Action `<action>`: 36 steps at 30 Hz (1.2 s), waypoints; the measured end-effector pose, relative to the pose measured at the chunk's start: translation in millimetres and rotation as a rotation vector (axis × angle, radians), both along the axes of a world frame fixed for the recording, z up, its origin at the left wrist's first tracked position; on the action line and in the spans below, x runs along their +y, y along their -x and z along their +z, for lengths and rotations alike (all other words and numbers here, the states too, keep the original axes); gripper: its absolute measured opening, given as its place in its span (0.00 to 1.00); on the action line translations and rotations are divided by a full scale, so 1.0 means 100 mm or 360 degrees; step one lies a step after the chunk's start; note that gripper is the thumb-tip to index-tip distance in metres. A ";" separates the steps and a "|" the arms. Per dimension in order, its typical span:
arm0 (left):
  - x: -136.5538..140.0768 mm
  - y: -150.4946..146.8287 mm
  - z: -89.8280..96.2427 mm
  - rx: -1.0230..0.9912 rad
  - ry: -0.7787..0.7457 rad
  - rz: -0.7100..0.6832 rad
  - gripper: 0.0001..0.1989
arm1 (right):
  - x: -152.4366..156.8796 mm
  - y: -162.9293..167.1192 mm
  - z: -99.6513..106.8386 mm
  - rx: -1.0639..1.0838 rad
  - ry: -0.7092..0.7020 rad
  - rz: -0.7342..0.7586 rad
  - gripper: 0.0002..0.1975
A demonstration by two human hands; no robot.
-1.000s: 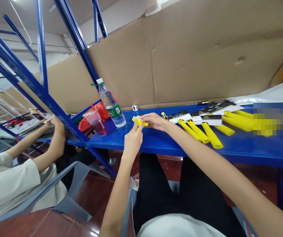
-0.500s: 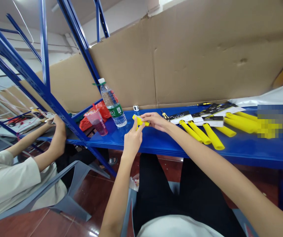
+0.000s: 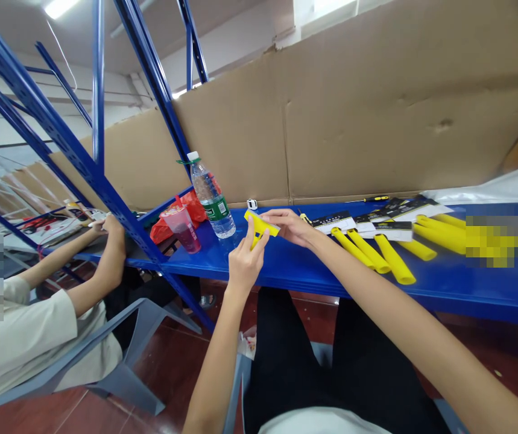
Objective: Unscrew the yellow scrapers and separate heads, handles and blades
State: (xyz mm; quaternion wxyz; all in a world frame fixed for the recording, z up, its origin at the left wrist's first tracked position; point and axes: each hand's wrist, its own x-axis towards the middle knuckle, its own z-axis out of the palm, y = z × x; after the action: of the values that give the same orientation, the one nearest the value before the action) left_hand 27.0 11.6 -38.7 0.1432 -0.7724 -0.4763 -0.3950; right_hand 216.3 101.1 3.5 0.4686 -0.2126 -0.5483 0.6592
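In the head view my left hand (image 3: 246,260) pinches a small bent yellow piece (image 3: 261,223) between thumb and fingers, just above the front of the blue table. My right hand (image 3: 291,226) reaches in from the right, its fingers closed at the piece's right end; part of its grip is hidden behind the piece. To the right lie several yellow tubes (image 3: 394,259), some with a dark slot at the upper end. Black-and-white printed cards (image 3: 393,230) lie behind them.
On the blue table (image 3: 304,265) stand a water bottle (image 3: 213,202) and a pink drink cup (image 3: 184,231), beside a red bag (image 3: 195,205). A screwdriver (image 3: 379,199) lies near the cardboard wall (image 3: 353,120). A co-worker's arm (image 3: 105,259) is at the left, past the blue frame.
The yellow piece has turned in my hands and shows more of its flat face. My right fingers have shifted slightly back to the right. The whole view has tilted a little.
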 end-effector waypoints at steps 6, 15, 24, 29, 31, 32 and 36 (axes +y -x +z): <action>0.02 0.03 -0.02 -0.0067 0.0003 -0.0021 0.22 | -0.02 0.00 0.00 -0.0014 -0.0007 0.0002 0.18; 0.01 -0.09 0.11 -0.1577 0.0179 -0.0551 0.22 | 0.32 -0.06 -0.19 -0.0573 -0.0520 -0.0775 0.16; -0.01 0.30 0.16 -0.1873 0.0667 -0.0971 0.27 | 0.50 -0.27 -0.38 -0.1401 -0.0986 -0.0550 0.09; -0.01 0.28 0.10 -0.1900 0.0758 -0.1101 0.30 | 0.53 -0.28 -0.42 -0.1497 -0.1039 -0.0443 0.02; -0.01 0.25 0.09 -0.2022 0.0787 -0.1213 0.27 | 0.54 -0.28 -0.42 -0.1531 -0.1068 -0.0436 0.04; -0.01 0.24 0.09 -0.2157 0.0806 -0.1309 0.24 | 0.54 -0.28 -0.43 -0.1550 -0.1084 -0.0442 0.05; -0.02 0.19 0.11 -0.2889 0.0891 -0.1761 0.22 | 0.56 -0.24 -0.47 -0.1631 -0.1143 -0.0492 0.05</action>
State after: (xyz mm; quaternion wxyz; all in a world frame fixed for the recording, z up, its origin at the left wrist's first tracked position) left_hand 7.8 10.0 -27.9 -0.6377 -0.3064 -0.0649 -0.7037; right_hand 240.3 156.7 -43.5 0.2787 -0.4070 -0.8522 0.1745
